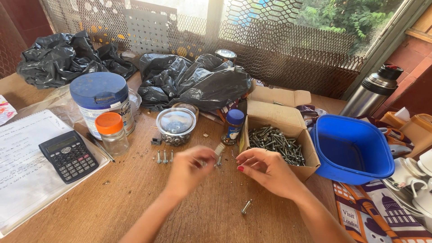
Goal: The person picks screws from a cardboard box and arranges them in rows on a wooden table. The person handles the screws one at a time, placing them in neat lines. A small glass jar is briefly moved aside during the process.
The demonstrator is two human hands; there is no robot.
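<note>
Left hand (191, 167) fingers pinching a bolt (219, 149), threaded end sticking up and to the right. Right hand (265, 168) fingers curling shut just beside it, thumb and forefinger meeting on something too small to tell. Both hands hovering over the worktop (135, 202), forearms coming in from the lower edge, wrists angled toward each other.

Lying loose below the right hand, one screw (245, 207). Standing in a short row left of the left hand, a few bolts (164, 157). Sitting just behind the hands, a clear tub (175, 126) of small hardware and a cardboard box (276, 135) full of dark screws. Resting further right, a blue bin (355, 150). Lying to the left, a calculator (68, 155) on a notebook (22, 180), next to an orange-lidded jar (110, 132).
</note>
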